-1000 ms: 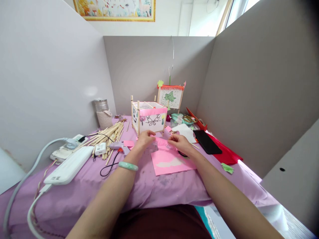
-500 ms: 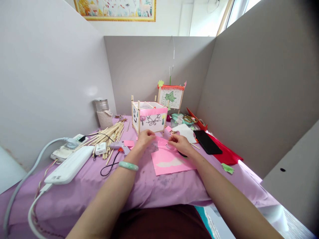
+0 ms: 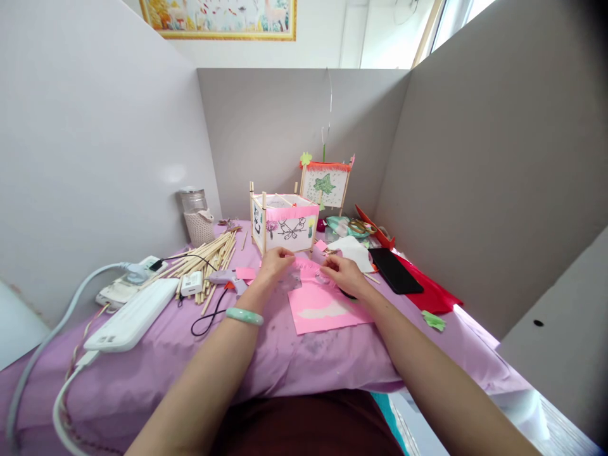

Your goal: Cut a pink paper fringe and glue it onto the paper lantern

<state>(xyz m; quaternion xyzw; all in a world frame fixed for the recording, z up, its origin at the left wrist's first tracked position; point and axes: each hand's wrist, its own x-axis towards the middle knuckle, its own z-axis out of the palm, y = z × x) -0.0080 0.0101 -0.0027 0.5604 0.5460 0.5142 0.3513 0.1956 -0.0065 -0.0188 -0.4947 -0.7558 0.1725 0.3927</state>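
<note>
Between my two hands stretches a strip of pink paper [image 3: 310, 268] with what looks like a fringed edge. My left hand [image 3: 275, 265], below a pale green bangle, pinches its left end. At the other end the fingers of my right hand [image 3: 346, 273] are closed on it. Below lies a larger pink sheet [image 3: 308, 320] with a pale patch. A black curved piece, perhaps a scissor handle, peeks out beneath my right hand. Just behind the hands stands a stick-framed paper lantern [image 3: 292, 234] with drawn panels and a pink top border.
On the left are wooden sticks [image 3: 221, 250], a glue gun [image 3: 228, 277], a white power bank [image 3: 133, 316] with cables, and a jar [image 3: 197, 218]. To the right lie a black phone [image 3: 396, 271], red paper [image 3: 434, 291] and a green scrap [image 3: 434, 320]. Another lantern [image 3: 327, 185] hangs behind.
The strip between my hands has shifted slightly, and its fringe shows more clearly. Both hands stay almost in place, still pinching it.
</note>
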